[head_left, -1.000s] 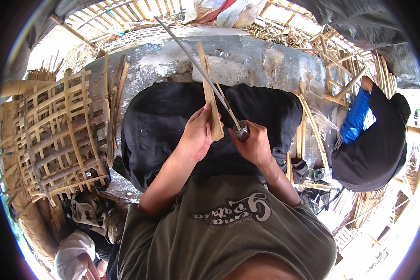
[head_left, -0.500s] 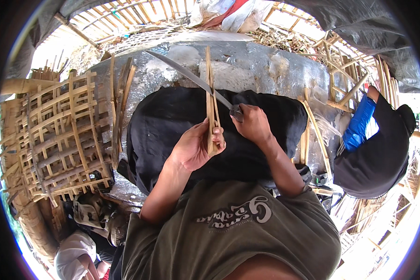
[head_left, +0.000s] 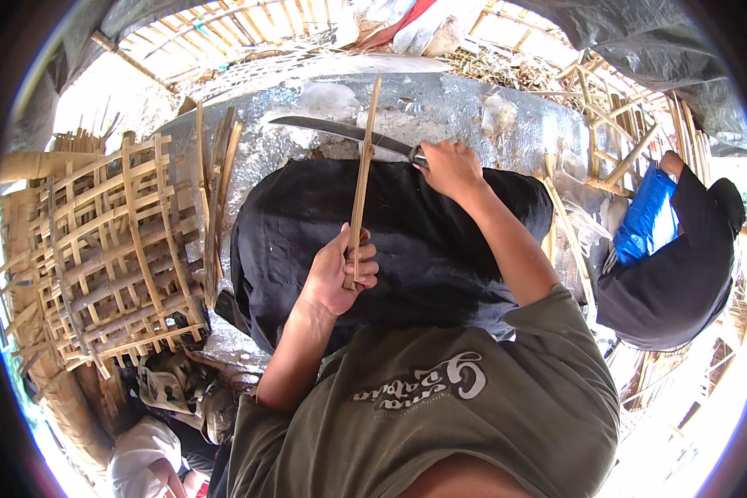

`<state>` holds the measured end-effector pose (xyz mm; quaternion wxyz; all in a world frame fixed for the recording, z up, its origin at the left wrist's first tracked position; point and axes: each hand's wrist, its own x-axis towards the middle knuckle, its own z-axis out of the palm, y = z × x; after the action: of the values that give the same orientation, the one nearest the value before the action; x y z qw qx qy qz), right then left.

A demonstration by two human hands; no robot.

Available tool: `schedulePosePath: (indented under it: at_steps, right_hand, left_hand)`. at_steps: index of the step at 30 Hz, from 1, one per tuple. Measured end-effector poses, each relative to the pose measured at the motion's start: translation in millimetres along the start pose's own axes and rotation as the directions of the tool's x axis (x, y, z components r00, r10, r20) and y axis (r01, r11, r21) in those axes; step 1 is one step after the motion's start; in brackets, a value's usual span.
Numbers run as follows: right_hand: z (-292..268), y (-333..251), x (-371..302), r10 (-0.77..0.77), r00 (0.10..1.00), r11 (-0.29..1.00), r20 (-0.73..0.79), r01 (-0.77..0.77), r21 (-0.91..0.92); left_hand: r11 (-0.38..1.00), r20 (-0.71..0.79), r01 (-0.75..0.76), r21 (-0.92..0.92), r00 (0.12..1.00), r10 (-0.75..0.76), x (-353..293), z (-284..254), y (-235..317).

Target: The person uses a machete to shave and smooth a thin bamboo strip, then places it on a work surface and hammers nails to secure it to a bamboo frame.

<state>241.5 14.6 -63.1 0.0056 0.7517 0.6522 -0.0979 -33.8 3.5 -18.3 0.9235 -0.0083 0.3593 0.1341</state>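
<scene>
My left hand (head_left: 342,270) is closed round the lower end of a split bamboo strip (head_left: 362,195), which stands up and away from me above my black-clothed lap. My right hand (head_left: 451,168) grips the dark handle of a long, slightly curved machete (head_left: 332,127). Its blade points to the left and crosses the strip in its upper part; a bit of the strip's edge shows by the blade there. Whether the edge is sunk into the bamboo I cannot tell.
A woven bamboo lattice (head_left: 112,249) stands at the left, with loose bamboo strips (head_left: 222,178) beside it. A grey sheet (head_left: 506,124) covers the ground ahead. At the right sits a person in black (head_left: 672,274) with a blue bag (head_left: 644,217); another in white (head_left: 145,461) is at lower left.
My right hand and the machete have moved away from me, up the strip, and the blade lies flatter. The bamboo leans more to the right, and my left hand has shifted slightly left and nearer.
</scene>
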Motion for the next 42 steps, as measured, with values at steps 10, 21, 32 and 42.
schedulePosePath:
  at_steps: [10,21,32,42]
  right_hand:
    - [6.4,20.0,35.2,-0.052,0.999,0.998,0.013,0.053,-0.04]
    - [3.1,33.1,57.2,-0.11,0.993,0.991,0.047,0.114,-0.076]
    - [-0.7,28.5,47.2,-0.102,0.99,0.988,0.1,0.113,-0.108]
    - [-16.7,60.4,71.4,-0.044,0.992,0.978,0.116,0.067,-0.196]
  left_hand:
    - [0.982,-0.038,-0.012,0.187,0.999,0.019,3.7,-15.6,1.0]
    - [0.987,-0.029,-0.023,0.161,0.999,0.028,-7.3,-21.5,7.7]
    - [0.987,-0.017,0.01,0.162,1.0,-0.007,-7.4,-38.9,-7.1]
    - [0.97,-0.038,0.019,0.244,0.999,-0.01,-13.4,-23.8,-5.3]
